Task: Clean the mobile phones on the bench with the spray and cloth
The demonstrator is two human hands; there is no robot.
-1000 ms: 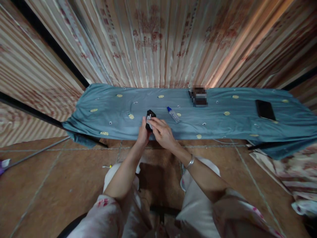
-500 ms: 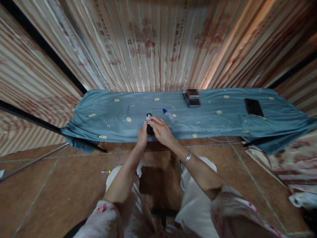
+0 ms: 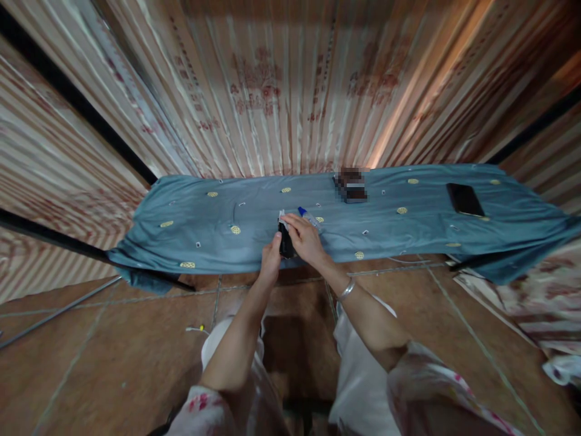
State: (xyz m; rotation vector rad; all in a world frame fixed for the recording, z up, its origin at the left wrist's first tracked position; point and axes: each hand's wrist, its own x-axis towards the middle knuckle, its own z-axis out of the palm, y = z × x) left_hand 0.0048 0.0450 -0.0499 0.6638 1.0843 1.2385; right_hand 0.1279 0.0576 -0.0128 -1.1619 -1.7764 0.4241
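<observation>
Your left hand (image 3: 270,261) and your right hand (image 3: 306,240) meet over the near edge of the table, and between them you hold a small black boxy object (image 3: 285,245), which looks like hard plastic with a matt skin. The left hand closes on it from below and from the near side, so it works as a support, while the right hand lies over the top with fingers bent, the fingertips (image 3: 287,221) pressing on a small white piece (image 3: 282,215) at the far upper end of the object (what this piece is, I cannot tell, it is too small). This two-handed grip keeps the object steady and just above the cloth, not resting flat on it. Just beyond your right hand lies a small clear plastic bottle with a blue cap (image 3: 307,216), on its side and close enough to reach. The table is covered by a teal cloth with yellow round motifs (image 3: 204,224), soft and a little wrinkled, hanging over the edges. Far to the right of your right hand a flat black rectangular phone (image 3: 463,199) lies with its glossy face up. On your right wrist sits a thin silver metal bangle (image 3: 347,290). Behind the table hang pleated beige curtains with a reddish pattern (image 3: 281,91), shiny like satin.
</observation>
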